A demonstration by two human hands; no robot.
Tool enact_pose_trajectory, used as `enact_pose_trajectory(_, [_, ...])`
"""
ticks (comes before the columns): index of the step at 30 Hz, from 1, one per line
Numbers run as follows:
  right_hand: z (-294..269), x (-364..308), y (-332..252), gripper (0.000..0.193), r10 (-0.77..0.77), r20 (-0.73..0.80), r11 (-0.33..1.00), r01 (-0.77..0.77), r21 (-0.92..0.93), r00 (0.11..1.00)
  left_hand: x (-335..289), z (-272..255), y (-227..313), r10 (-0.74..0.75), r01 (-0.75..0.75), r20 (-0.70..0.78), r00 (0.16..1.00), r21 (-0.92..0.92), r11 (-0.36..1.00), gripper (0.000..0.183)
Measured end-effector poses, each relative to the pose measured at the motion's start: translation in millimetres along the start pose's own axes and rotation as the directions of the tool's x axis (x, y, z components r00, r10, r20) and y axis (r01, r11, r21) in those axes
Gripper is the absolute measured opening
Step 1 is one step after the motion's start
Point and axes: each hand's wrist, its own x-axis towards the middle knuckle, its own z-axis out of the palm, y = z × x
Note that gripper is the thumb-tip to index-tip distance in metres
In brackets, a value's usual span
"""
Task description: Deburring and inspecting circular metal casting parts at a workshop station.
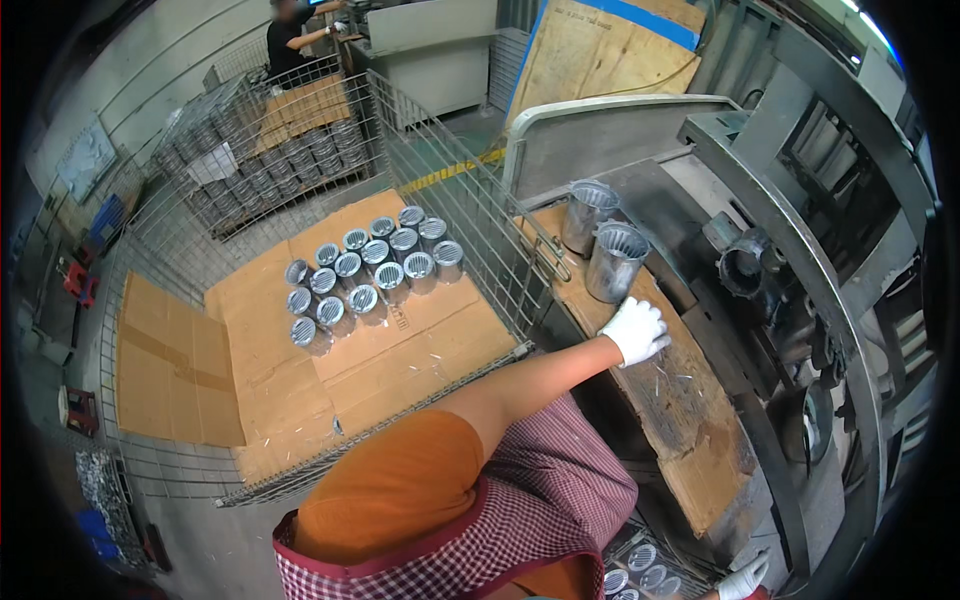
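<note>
My left hand (637,330), in a white glove, reaches across my body and rests flat on the worn cardboard sheet (690,420) covering the bench. It holds nothing and its fingers lie just below a ribbed metal cylinder (614,262). A second metal cylinder (586,214) stands right behind that one. My right hand (745,578), also gloved, shows only partly at the lower edge, beside several more ribbed cylinders (632,575). Its grip is hidden.
A wire-mesh cage (470,200) on my left has a cardboard floor (330,370) with several ribbed cylinders (370,270) stood in rows. A dark machine (800,250) stands on the right. Another cage of parts (270,150) and a person (290,35) are far back.
</note>
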Motion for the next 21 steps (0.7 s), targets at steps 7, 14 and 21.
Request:
enact_pose_trajectory(7, [8,-3,13,0.036,-0.054,-0.06,0.998,0.052,-0.037,0.997,1,-1,4,0.048,-0.058,-0.281,0.959,-0.028,0.998,0.031])
enact_pose_trajectory(14, [6,-3,13,0.034,-0.001,-0.029,0.999,0.002,0.039,1.0,3,10,1,0.055,-0.072,-0.395,0.917,-0.029,0.997,0.032])
enact_pose_trajectory(21, [62,5,93,0.037,0.124,0.395,0.958,-0.213,0.192,0.91,1,1,4,0.027,-0.045,-0.306,0.952,-0.049,0.998,0.033])
